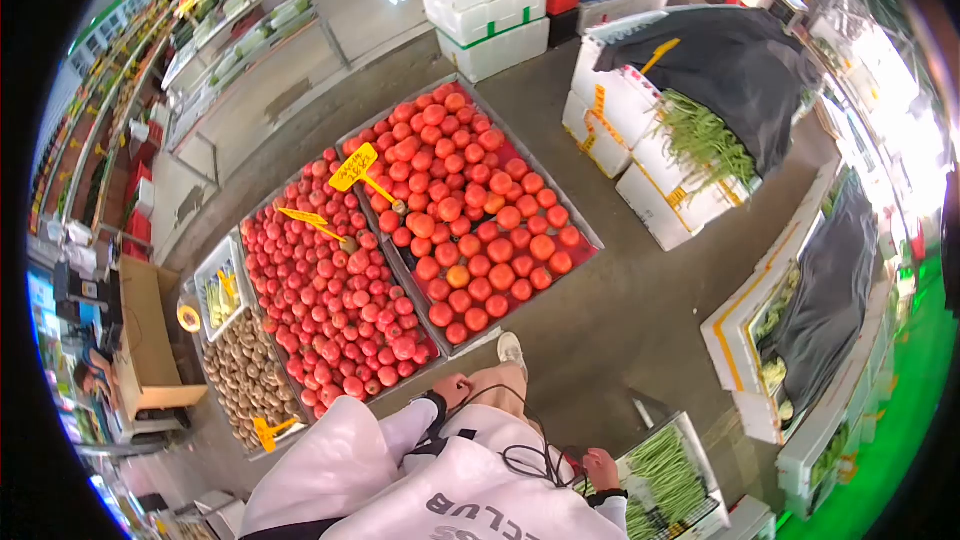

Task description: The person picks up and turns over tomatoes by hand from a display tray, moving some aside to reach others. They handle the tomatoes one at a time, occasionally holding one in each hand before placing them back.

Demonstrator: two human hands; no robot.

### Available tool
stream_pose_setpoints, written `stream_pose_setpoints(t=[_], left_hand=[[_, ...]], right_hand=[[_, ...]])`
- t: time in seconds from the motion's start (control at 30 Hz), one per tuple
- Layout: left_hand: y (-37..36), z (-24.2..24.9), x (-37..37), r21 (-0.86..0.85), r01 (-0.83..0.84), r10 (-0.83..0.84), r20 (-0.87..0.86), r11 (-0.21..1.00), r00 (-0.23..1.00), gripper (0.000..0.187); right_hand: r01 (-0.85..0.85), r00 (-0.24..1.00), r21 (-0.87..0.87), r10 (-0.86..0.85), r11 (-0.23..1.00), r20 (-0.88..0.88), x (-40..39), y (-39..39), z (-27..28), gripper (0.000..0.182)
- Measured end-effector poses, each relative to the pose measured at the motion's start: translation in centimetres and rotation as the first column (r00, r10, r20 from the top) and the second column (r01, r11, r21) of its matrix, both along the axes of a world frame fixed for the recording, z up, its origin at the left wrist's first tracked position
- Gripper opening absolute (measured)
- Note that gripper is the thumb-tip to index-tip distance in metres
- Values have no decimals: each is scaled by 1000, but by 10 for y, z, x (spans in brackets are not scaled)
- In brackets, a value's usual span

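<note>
My left hand (pixel 453 390) is loosely curled at the front edge of the produce stand, with nothing visible in it. Just beyond it lie small red tomatoes (pixel 335 290) and, to their right, larger tomatoes (pixel 480 230). My right hand (pixel 600 470) hangs at my side with its fingers curled, beside a crate of green beans (pixel 665 475). Something small and red shows by that hand; whether the fingers hold anything is hidden. A black cable (pixel 525 455) loops across my front between the two hands.
Small brown produce (pixel 250 375) fills the stand's left end, with yellow price signs (pixel 355 168) above the goods. White foam boxes (pixel 490 40) are stacked behind. At right, more boxes carry long beans (pixel 705 140) under a black cloth (pixel 715 60). A wooden desk (pixel 150 340) stands left.
</note>
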State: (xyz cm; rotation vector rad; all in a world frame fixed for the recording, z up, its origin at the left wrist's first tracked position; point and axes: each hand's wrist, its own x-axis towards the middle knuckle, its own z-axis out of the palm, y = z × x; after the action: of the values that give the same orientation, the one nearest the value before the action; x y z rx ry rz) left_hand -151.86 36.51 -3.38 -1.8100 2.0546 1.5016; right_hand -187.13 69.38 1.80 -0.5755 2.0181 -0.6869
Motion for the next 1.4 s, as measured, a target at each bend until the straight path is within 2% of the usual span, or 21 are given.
stream_pose_setpoints(t=[0.03,0.1,0.13,0.17,0.2,0.23,0.27,0.3,0.37,0.47,0.53,0.6,0.67,0.73,0.8,0.83,0.9,1.0,1.07,1.2,1.4], left_hand=[[-10,-2,-7,33,-35,34,15,999,999,31],[-23,-3,-22,119,-117,112,52,986,992,32],[-42,40,-37,262,-172,154,89,950,984,33],[-43,26,-41,209,-132,125,46,969,991,33],[-46,1,-42,147,-94,93,13,985,996,32],[-48,-24,-39,89,-52,53,-9,995,999,32],[-48,-45,-42,169,-105,114,-45,980,993,30],[-54,-48,-46,107,-24,21,23,994,1000,35],[-86,2,-76,119,-29,12,140,993,990,30],[-134,32,-115,-2,106,-105,64,994,992,30],[-149,9,-145,-41,11,-10,28,999,1000,32],[-151,-11,-177,-48,-42,42,4,998,999,36],[-167,-22,-213,-56,-73,73,1,996,997,41],[-179,-29,-249,-98,-109,114,47,989,992,46],[-189,-35,-281,-141,-119,138,134,983,981,55],[-196,-45,-294,-186,-103,137,185,977,973,56],[-201,-65,-314,-263,-48,125,285,964,950,57],[-196,-87,-325,-366,215,-31,447,906,894,54],[-197,-95,-322,-405,282,-74,458,870,886,50],[-212,-109,-310,-474,348,-122,443,809,888,49],[-234,-110,-302,-390,575,-326,541,719,775,59]], right_hand=[[-12,1000,33,12,999,-7,-16,-4,-4,27],[5,991,161,-26,987,130,-51,-17,15,28],[-2,982,218,-39,976,183,-70,-26,20,32],[-9,970,266,-56,964,236,-87,-43,21,36],[-188,980,196,171,963,100,-110,-59,17,29],[-367,925,150,377,918,-41,-137,-65,9,25],[-294,955,130,296,947,3,-170,-66,-18,25],[-216,976,116,212,969,45,-194,-69,-42,26],[-309,941,121,322,943,-105,-199,-162,15,24],[-561,814,-17,547,828,-194,-194,-296,62,25],[-623,774,4,618,782,-138,-193,-365,46,34],[-754,651,-99,717,650,-249,-188,-419,4,36],[-746,666,-81,744,661,-64,-177,-471,-29,41],[-801,593,-14,791,598,-152,-168,-501,-79,49],[-751,655,-75,725,656,-210,-157,-521,-100,56],[-724,685,-123,686,679,-246,-151,-536,-110,59],[-766,634,-131,703,630,-322,-146,-551,-118,63],[-819,525,-8,744,573,-413,-134,-561,-116,70],[-844,468,42,772,535,-430,-133,-557,-130,77],[-829,477,55,754,557,-450,-130,-561,-146,78],[-847,479,9,769,532,-423,-144,-570,-154,78]])
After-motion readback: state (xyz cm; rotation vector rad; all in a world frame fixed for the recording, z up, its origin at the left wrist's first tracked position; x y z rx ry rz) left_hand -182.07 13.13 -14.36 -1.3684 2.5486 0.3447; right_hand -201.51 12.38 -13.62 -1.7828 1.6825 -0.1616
